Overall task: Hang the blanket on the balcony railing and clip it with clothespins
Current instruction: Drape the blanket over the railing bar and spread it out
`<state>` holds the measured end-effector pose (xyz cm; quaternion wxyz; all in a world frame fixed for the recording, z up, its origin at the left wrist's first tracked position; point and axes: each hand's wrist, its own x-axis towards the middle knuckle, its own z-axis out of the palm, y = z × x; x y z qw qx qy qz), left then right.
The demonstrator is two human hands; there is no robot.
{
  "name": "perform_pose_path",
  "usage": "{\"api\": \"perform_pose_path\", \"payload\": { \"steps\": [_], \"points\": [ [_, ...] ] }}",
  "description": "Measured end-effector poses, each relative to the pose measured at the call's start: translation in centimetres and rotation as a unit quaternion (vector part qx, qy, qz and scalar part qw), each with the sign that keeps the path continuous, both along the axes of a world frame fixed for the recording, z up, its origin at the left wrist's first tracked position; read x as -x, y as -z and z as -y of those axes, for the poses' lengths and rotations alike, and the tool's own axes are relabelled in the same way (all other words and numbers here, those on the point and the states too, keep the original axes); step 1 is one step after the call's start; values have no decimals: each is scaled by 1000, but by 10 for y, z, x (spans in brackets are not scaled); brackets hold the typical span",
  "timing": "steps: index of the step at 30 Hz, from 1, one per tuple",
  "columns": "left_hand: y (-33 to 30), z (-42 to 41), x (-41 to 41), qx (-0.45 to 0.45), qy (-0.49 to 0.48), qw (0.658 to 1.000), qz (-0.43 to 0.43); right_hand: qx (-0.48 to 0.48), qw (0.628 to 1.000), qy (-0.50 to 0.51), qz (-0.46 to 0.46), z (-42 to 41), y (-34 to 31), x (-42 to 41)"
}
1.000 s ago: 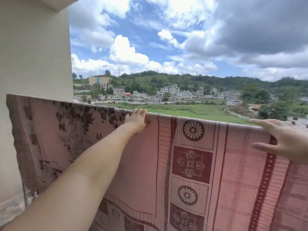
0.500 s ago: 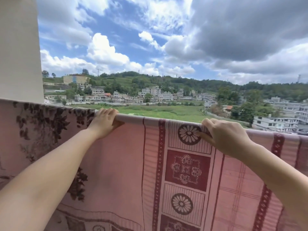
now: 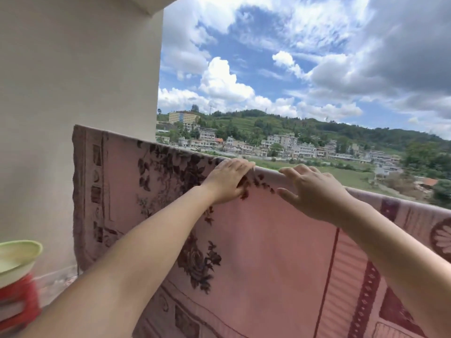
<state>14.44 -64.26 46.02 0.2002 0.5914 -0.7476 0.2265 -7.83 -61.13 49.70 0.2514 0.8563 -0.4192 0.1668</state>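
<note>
Blanket (image 3: 268, 240), pink with dark floral and geometric patterns, is draped over the balcony railing, which runs from about nine o'clock at the wall (image 3: 73, 93) down toward three o'clock at the frame's right edge; the rail itself is hidden under the cloth. Its left hem hangs straight down beside the wall, and the near face falls out of sight at six o'clock. By the look of its plush pile and the way it falls in broad, flat sheets, it is thick, soft and fairly heavy, likely to slide toward whichever side carries more weight, so the fold over the rail is the place to hold it. The left hand (image 3: 228, 181) lies on that fold near centre frame, fingers bent over the top edge and thumb against the near face, bunching a little cloth under it. The right hand (image 3: 314, 193), just beside it toward three o'clock, has its fingers spread and lightly curved, tips resting on the top edge, pressing rather than gripping. No clothespins show anywhere on the blanket, so clipping appears not yet done; pins would bite best where the cloth lies smooth and single over the rail, though such thickness may resist a small pin. At eight o'clock a green basin (image 3: 17, 259) sits on a red stool (image 3: 17, 303); its contents cannot be seen.
</note>
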Motion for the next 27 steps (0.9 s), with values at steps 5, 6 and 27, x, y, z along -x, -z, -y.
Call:
{"api": "perform_pose_path", "payload": {
  "steps": [5, 6, 27],
  "points": [
    [24, -31, -135, -57, -32, 998, -17, 19, 998, -30, 53, 15, 10, -139],
    [28, -40, -170, -77, -35, 993, -78, 21, 997, -42, 62, 16, 13, -172],
    [48, 20, -756, -40, -97, 904, -414, 26, 990, -131, 44, 187, 19, -799]
  ]
}}
